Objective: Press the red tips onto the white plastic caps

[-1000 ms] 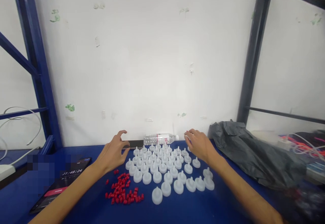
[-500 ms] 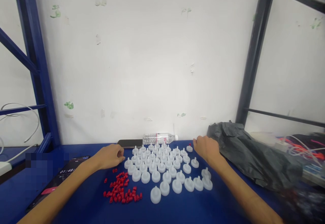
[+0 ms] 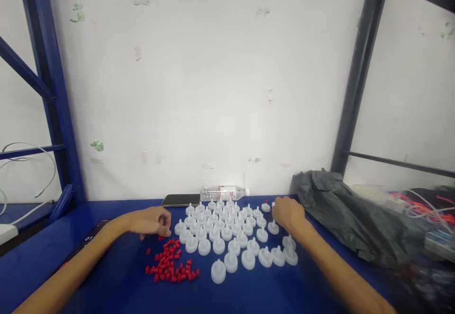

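Note:
My left hand (image 3: 152, 221) is over the far edge of a pile of small red caps (image 3: 165, 262), its thumb and index finger curled together in a ring. Whatever is between those fingertips is too small to make out. Several white nozzle lids (image 3: 214, 234) stand spout-up in a broad cluster between my hands. At the cluster's right side, my right hand (image 3: 289, 214) has its fingers bent downward, the tips hidden, just above a white lid (image 3: 273, 227). Part of another white piece shows past its knuckles. Beside it stands a lid with a red tip (image 3: 266, 206).
A clear plastic bottle (image 3: 223, 193) lies along the wall, with a dark phone (image 3: 180, 200) to its left. Another phone (image 3: 88, 239) is partly behind my left forearm. A grey plastic bag (image 3: 330, 209) and cables (image 3: 426, 207) fill the right side.
My right hand has come slightly nearer to me, and a white piece now shows past its fingers. My left hand has shifted a little left and down toward the red caps.

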A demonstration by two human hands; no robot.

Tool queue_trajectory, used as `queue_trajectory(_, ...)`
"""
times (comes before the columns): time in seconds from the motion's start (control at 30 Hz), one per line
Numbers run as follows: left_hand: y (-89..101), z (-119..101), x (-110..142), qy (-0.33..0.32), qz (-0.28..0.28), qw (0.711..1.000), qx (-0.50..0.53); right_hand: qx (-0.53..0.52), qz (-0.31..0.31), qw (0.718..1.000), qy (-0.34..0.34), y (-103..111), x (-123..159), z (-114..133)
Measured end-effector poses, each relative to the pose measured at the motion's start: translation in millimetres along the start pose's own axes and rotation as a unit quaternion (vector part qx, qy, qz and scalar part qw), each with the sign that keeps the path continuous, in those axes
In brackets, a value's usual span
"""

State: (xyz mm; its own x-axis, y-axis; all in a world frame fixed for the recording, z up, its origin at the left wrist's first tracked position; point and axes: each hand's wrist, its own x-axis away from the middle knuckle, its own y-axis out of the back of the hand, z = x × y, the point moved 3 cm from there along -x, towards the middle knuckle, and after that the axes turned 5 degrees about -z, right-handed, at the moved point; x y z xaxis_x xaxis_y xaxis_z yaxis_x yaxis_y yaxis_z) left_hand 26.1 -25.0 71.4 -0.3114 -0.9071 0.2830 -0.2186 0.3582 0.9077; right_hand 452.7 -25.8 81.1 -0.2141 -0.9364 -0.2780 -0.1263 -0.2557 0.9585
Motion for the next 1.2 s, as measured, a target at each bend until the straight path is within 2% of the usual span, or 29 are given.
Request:
queue_trajectory(0.1,1.2,1.4,1.2,-0.018,0.027,0.999,0.030,0.023,-0.007,1.000,-0.009,8.5,2.9,-0.9)
queue_trajectory(0.23,1.2,1.3,2.2,-0.030,0.045,0.997,0.049,0.032,-0.050,0.998,0.006,18.7,7.7,1.6)
queue_trajectory(0.43,-0.5,1.1,2.8,-0.050,0.027,0.997,0.059,-0.013,-0.124,0.981,0.146,27.7,24.9,31.6)
queue_trajectory(0.67,-1.1,-0.7,0.9,-0.054,-0.003,0.995,0.083,-0.076,-0.123,0.944,0.297,29.2,31.7,72.7)
queue_trajectory(0.8,3.5,-9.4,2.9,-0.067,-0.054,0.990,0.113,-0.082,-0.088,0.930,0.347,18.2,15.9,92.8)
queue_trajectory(0.97,9.9,-23.6,5.3,-0.098,-0.156,0.973,0.140,-0.072,-0.063,0.925,0.369,3.2,-2.9,110.8)
queue_trajectory(1.07,12.1,-29.3,3.1,-0.115,-0.224,0.958,0.138,-0.082,-0.080,0.924,0.364,8.0,-6.8,110.0)
queue_trajectory(1.2,12.7,-36.1,-0.5,-0.131,-0.318,0.928,0.144,-0.130,-0.152,0.923,0.329,28.1,-2.3,92.2)
